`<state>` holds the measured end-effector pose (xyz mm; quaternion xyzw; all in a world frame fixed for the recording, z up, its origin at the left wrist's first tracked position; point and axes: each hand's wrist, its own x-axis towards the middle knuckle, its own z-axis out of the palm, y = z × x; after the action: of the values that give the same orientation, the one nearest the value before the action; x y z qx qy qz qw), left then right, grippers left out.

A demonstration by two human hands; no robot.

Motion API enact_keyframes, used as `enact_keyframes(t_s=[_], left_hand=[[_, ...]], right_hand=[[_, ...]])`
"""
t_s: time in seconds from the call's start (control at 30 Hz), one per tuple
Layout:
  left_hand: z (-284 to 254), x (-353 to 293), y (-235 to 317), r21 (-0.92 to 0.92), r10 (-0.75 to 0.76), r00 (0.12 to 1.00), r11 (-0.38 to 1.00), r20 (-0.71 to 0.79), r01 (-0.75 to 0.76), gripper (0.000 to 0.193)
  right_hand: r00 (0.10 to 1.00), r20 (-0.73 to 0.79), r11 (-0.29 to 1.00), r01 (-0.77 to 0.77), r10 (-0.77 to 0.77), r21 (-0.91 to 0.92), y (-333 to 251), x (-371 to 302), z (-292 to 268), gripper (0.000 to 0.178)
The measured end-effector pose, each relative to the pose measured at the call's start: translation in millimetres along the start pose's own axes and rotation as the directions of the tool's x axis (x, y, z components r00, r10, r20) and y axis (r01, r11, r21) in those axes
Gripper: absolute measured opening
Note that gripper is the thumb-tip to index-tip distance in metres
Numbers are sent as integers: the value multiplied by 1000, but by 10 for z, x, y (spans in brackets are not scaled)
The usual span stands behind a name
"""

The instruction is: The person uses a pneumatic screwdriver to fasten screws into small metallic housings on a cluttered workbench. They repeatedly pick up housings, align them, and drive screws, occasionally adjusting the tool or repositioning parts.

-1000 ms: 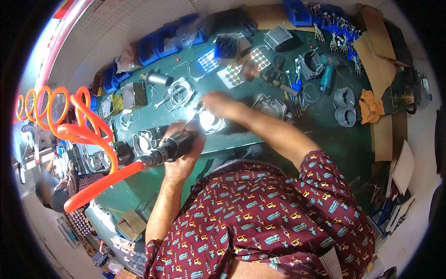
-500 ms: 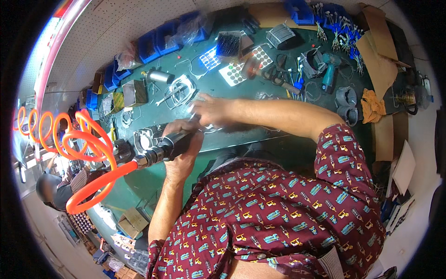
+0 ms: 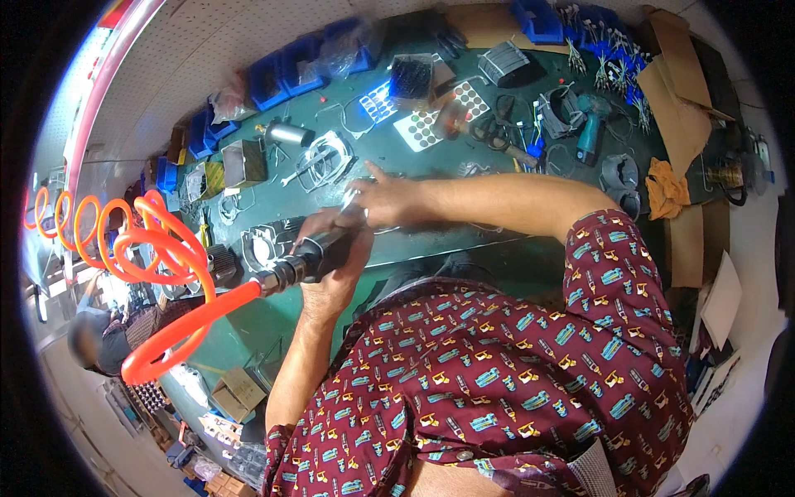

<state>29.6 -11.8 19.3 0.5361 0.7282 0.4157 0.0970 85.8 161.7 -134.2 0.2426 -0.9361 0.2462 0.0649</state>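
My left hand (image 3: 338,283) is wrapped round a black air tool (image 3: 321,255), which lies slantwise in front of me. A bright orange coiled hose (image 3: 192,321) joins its back end through a metal coupling (image 3: 281,277). At the tool's front end, my right hand (image 3: 379,201) has its fingers curled against a shiny part, with one finger sticking up. What exactly those fingers pinch is blurred. Just left of the tool, a grey metal housing (image 3: 263,244) rests at the near edge of the green workbench (image 3: 431,248). Beyond the hands lies a coil of white cable (image 3: 327,161).
A teal cordless drill (image 3: 590,137), grey ring-shaped parts (image 3: 619,172) and an orange cloth (image 3: 665,189) lie to the right. Blue bins (image 3: 269,83) line the back. A silver cylinder (image 3: 290,134) and sticker sheets (image 3: 421,131) lie farther in. Another person (image 3: 124,335) is at far left.
Both hands and the air tool have shifted slightly to the right. The finger on my right hand now points up more steeply. The hose has moved along with the tool.
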Motion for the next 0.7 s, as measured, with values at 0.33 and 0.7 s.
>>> enact_keyframes(t_s=[0.33, 0.7], left_hand=[[-95, -24, -12, -326, -171, 980, 937, -105, 128, 15], [-288, -18, -87, -573, -187, 942, 819, -279, -7, 21]], right_hand=[[980, 181, 996, -75, 82, -43, -65, 73, -254, 11], [976, 142, 982, -177, 167, 59, 8, 65, -262, 19]])
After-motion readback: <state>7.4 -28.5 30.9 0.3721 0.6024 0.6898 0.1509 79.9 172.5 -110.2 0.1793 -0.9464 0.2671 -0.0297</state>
